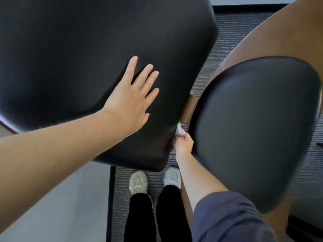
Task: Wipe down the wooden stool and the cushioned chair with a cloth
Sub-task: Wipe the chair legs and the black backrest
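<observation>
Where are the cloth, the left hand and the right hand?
cloth [180, 131]: head view, on its white bunched end.
left hand [129, 96]: head view, on its back.
right hand [184, 144]: head view, on its back.

A crumpled white cloth [180, 131] sits in the gap between the cushioned chair's [87, 49] black pads.

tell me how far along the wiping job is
Done: nothing shows it; the black seat cushion bears no visible wipe marks. In hand: the right hand pinches the white cloth at the cushion's side edge, while the left hand lies flat on top. Left: the wooden stool is not in view, so I cannot tell.
</observation>
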The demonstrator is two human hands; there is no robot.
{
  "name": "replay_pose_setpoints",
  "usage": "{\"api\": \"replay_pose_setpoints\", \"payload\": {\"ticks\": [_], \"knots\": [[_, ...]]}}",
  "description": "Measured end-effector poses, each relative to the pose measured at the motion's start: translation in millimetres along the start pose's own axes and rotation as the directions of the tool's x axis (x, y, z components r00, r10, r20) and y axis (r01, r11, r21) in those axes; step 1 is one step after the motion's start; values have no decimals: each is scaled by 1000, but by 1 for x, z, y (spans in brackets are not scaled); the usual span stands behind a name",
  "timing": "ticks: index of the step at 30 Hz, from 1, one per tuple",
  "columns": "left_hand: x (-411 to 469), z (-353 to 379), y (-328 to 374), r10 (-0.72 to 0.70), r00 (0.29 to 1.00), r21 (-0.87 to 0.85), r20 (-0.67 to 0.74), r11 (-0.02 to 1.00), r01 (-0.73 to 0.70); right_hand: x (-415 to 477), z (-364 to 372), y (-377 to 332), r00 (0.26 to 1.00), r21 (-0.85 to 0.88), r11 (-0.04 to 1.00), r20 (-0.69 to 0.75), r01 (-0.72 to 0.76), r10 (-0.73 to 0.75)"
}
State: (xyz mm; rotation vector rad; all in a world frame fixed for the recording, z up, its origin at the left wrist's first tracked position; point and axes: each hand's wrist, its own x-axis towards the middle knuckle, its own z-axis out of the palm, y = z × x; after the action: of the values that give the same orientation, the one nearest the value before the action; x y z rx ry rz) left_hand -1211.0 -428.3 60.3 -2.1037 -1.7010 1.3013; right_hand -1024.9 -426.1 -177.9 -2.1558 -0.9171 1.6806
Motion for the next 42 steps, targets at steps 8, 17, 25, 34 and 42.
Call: {"api": "replay_pose_setpoints", "payload": {"ticks": [8, 17, 25, 34, 42], "knots": [[2, 1, 2, 12, 1000, -13, 18, 1000, -12, 24, 3, -45, 999, 12, 1000, -28, 17, -17], [41, -14, -5, 113, 990, -70, 86, 992, -107, 20, 2, -60, 999, 70, 997, 13, -42, 41], [144, -22, -34, 236, 972, 57, -5, 970, -235, 64, 17, -106, 995, 144, 986, -28, -86, 91], [172, -13, -40, 306, 948, 99, -90, 950, -297, 124, 20, -211, 999, 281, 959, -44, 23, -11], [171, -13, -39, 310, 943, 58, -120, 951, -305, 154, 11, -267, 999, 112, 993, -12, 35, -34]]}}
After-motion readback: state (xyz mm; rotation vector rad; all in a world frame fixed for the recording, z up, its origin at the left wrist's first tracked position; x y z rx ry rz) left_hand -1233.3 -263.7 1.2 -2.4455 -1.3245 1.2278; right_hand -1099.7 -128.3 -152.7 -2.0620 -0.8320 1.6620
